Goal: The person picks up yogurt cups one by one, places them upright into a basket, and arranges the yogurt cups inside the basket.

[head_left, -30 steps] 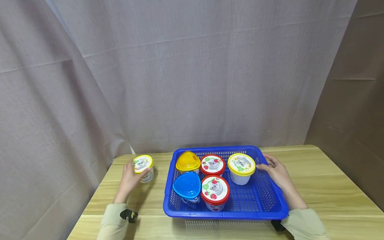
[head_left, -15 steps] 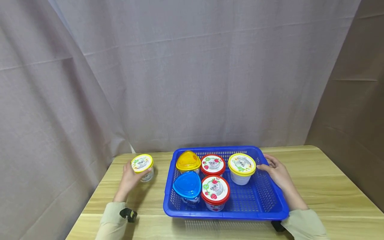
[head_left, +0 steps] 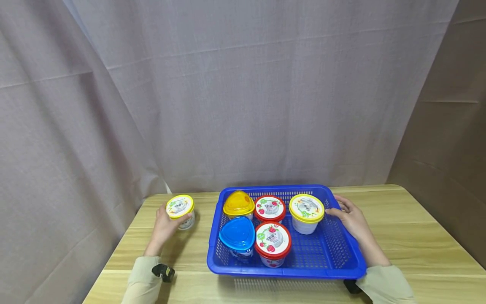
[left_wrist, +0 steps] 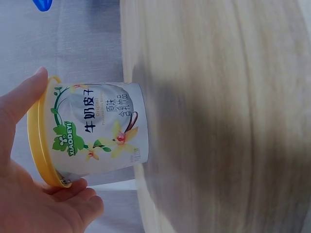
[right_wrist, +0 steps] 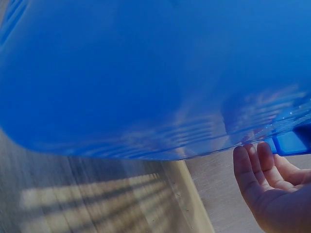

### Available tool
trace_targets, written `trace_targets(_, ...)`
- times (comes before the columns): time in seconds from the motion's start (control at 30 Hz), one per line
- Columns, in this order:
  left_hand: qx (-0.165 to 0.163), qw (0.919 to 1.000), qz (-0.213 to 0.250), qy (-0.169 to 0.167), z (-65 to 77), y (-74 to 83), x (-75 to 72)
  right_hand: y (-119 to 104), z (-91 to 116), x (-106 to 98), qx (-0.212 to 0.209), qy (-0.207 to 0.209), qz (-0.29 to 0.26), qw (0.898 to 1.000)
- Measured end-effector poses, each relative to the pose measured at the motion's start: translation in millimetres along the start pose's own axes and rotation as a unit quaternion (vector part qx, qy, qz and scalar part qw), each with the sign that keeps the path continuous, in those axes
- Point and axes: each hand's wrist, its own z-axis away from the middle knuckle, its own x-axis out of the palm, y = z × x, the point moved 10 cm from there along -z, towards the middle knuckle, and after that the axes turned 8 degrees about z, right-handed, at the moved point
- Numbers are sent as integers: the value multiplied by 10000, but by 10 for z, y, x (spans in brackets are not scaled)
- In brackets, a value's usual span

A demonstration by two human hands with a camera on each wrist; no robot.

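Note:
My left hand (head_left: pixel 165 228) grips a dairy cup (left_wrist: pixel 99 128) by its yellow lid, thumb on one side and fingers on the other. The cup stands upright at the left of the table, its printed white side showing in the left wrist view. My right hand (head_left: pixel 351 219) holds the right rim of a blue plastic basket (head_left: pixel 288 272), thumb over the rim and fingers beneath it in the right wrist view. Inside the basket are another yellow-lidded cup (head_left: pixel 306 211), two red-lidded cups (head_left: pixel 272 240), a triangular blue-lidded cup (head_left: pixel 237 234) and a triangular yellow-lidded cup (head_left: pixel 238 204).
The wooden table (head_left: pixel 417 236) carries the basket and the single cup to its left. A grey curtain (head_left: pixel 243 93) hangs right behind the table's back edge, and a brown cloth (head_left: pixel 452 126) hangs along the right side.

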Motion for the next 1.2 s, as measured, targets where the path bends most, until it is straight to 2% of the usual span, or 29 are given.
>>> trace_targets(0.33, 8, 9999, 57, 150, 38, 11, -21, -21, 3, -10, -11, 21, 83, 10000)
trace_targets(0.63, 216, 9993, 270, 157, 61, 56, -30, -8, 15, 10, 41, 0, -29, 10000)
trace_targets(0.9, 141, 9997, 115, 140, 74, 54, -58, 4, -12, 1, 16, -5, 44, 10000)
trace_targets(1.2, 69, 10000, -3, -22, 100, 69, -57, -8, 17, 1, 53, -7, 139, 9999)
